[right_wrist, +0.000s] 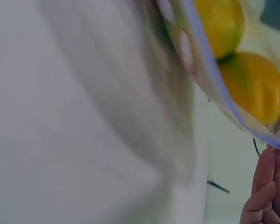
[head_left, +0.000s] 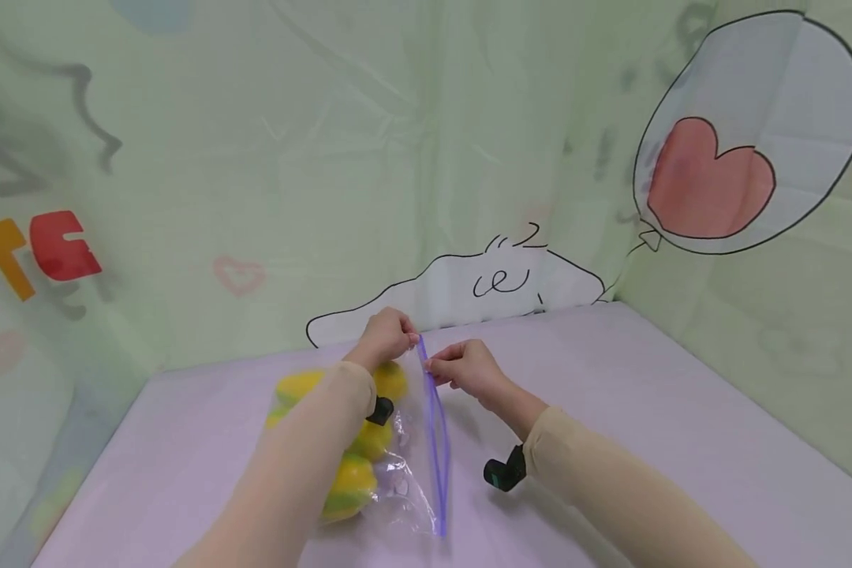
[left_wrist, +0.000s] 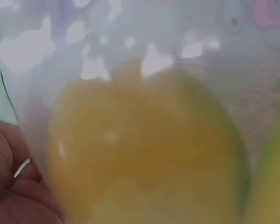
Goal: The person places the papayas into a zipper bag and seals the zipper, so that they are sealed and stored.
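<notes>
A clear zip bag [head_left: 408, 505] with a purple zip strip [head_left: 442, 513] lies on the table, its zip side facing right. Several yellow-green fruits [head_left: 351, 481] fill its left part, partly hidden by the left forearm. My left hand [head_left: 386, 338] pinches the far end of the zip. Just nearer along the strip, my right hand [head_left: 472, 369] pinches it between thumb and fingers. Between there and the near end, the two zip edges stand apart. One fruit [left_wrist: 144, 149] looms through the plastic in the left wrist view. The right wrist view shows the zip edge [right_wrist: 210, 60] bowed open.
A pale lilac tabletop [head_left: 653, 426] spreads around the bag. Behind it hangs a light green curtain [head_left: 291, 173] with drawings, among them a balloon with a red heart [head_left: 710, 181]. Small black cameras [head_left: 506, 470] sit at both wrists.
</notes>
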Tool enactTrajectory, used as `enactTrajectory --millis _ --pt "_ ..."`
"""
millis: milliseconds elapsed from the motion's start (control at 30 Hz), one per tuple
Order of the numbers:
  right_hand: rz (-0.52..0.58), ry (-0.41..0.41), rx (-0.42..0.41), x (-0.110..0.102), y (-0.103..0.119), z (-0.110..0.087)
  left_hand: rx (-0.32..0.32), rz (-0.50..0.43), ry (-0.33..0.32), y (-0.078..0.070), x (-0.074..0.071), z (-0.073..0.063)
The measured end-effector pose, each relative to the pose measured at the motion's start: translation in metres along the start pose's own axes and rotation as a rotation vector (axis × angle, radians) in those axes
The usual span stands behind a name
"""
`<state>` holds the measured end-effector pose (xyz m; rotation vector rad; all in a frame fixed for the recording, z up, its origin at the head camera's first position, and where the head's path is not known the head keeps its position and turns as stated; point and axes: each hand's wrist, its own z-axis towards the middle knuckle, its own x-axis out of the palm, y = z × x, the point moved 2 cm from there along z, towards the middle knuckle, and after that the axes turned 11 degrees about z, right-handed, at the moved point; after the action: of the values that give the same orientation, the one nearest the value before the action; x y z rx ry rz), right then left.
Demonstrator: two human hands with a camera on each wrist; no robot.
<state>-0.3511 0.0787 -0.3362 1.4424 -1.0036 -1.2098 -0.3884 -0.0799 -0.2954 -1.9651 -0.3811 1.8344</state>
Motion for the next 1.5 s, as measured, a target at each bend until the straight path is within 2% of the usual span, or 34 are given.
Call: enactTrajectory --millis 167,300,567,733,867,967,1067,1200,1267,1400,1500 --pt "-0.042 0.053 0.022 0.006 -0.004 -0.027 -0.082 -0.003 -0.072 0.012 -0.005 0.003" --pt "-0.076 0.129 0.021 0.005 -0.007 -0.052 -0.099 0.026 -0.122 0.017 -0.009 0.000" --pt "-0.072 0.318 -0.002 -0.005 -0.020 -0.101 -0.151 0.014 -0.145 0.025 -0.024 -0.007" --pt "-0.064 0.376 0.016 -0.010 -0.031 -0.120 -0.131 0.027 -0.160 0.023 -0.025 -0.011" --pt "-0.058 0.392 0.028 -0.012 -0.036 -0.127 -0.088 0.027 -0.163 0.015 -0.019 -0.012" --pt "-0.073 0.407 0.030 -0.015 -0.037 -0.129 -0.085 -0.003 -0.160 0.012 -0.014 -0.012" --pt "-0.113 0.440 0.034 -0.018 -0.035 -0.129 -0.066 -0.040 -0.129 0.012 -0.009 -0.011" --pt "-0.180 0.443 0.037 -0.015 -0.026 -0.115 -0.009 -0.058 -0.026 0.013 -0.002 -0.011" --pt "-0.211 0.378 0.039 -0.009 -0.018 -0.098 0.020 -0.046 0.026 0.014 -0.002 -0.013" --pt "-0.215 0.193 0.062 0.002 -0.008 -0.054 0.098 0.007 0.127 0.015 -0.002 -0.019" --pt "-0.194 0.114 0.074 0.004 -0.006 -0.022 0.133 0.087 0.195 0.021 -0.009 -0.025"
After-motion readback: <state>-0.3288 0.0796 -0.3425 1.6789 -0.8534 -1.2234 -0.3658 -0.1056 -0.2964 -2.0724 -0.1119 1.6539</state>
